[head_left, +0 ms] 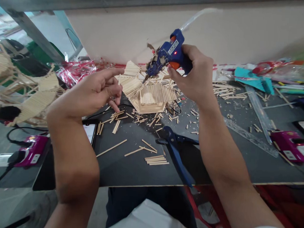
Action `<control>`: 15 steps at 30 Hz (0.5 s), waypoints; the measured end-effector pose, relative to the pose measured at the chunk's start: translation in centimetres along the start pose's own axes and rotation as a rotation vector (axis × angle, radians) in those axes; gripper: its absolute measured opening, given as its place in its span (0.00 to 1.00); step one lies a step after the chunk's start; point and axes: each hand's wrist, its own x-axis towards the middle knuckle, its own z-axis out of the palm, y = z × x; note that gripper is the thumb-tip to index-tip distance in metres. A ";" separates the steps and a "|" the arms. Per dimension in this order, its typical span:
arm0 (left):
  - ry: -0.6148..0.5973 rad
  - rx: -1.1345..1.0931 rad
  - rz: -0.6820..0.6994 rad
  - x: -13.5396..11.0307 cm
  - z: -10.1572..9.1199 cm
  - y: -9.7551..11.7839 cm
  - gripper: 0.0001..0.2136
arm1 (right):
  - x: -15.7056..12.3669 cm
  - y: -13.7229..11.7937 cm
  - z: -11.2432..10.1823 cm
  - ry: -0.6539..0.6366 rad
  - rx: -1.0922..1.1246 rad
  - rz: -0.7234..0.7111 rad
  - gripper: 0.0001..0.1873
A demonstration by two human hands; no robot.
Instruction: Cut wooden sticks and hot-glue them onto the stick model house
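Observation:
My right hand (198, 70) is wrapped round the handle of a blue hot glue gun (167, 54). A clear glue stick (196, 16) pokes out of its rear, a red light glows on its side, and dried glue clumps cover its front. The nozzle points down at a model of pale wooden sticks (156, 95), close above its left panel; whether it touches I cannot tell. My left hand (100, 90), left of the model, pinches a short wooden stick (119, 79) between its fingertips.
Loose sticks (157, 160) and offcuts lie over the dark table. Blue pliers (177, 152) rest near the front edge. A phone (90, 133) lies by my left forearm. Clear rulers (259, 112) and a magenta power socket (293, 145) are right; another stick model (36, 102) stands left.

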 end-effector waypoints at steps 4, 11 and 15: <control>0.026 -0.026 0.058 -0.7 -1.1 0.3 0.28 | -0.1 -0.3 -0.7 0.012 0.009 -0.017 0.20; 0.212 0.107 0.090 -1.2 -1.3 1.4 0.28 | -0.3 -0.7 -0.9 -0.037 -0.018 -0.110 0.20; 0.106 0.075 0.077 -0.9 -1.2 0.5 0.27 | -0.3 -0.6 -0.4 -0.171 -0.064 -0.080 0.22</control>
